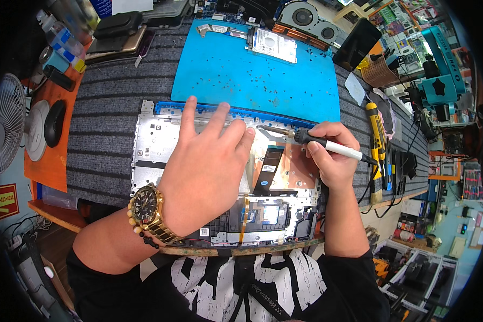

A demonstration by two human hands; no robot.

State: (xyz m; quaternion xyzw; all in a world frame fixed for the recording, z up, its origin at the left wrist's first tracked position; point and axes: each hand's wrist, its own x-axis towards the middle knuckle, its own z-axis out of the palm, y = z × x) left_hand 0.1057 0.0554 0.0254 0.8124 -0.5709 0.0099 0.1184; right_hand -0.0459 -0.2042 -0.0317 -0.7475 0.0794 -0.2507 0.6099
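the left hand (206,161) lies open, fingers spread, pressing flat on the silver laptop palmrest shell (155,139) that sits upside down on the grey ribbed mat (107,107). the right hand (330,153) is closed around a soldering iron (327,144), held like a pen, its tip pointing left toward the shell's upper edge just beside the left fingertips (249,131); whether the tip touches metal i cannot tell. a black flat ribbon cable (268,169) runs down the shell between the hands. beyond the shell lies a blue work mat (241,70) with a hard drive (275,45) at its far edge. a yellow screwdriver (377,134) rests to the right.
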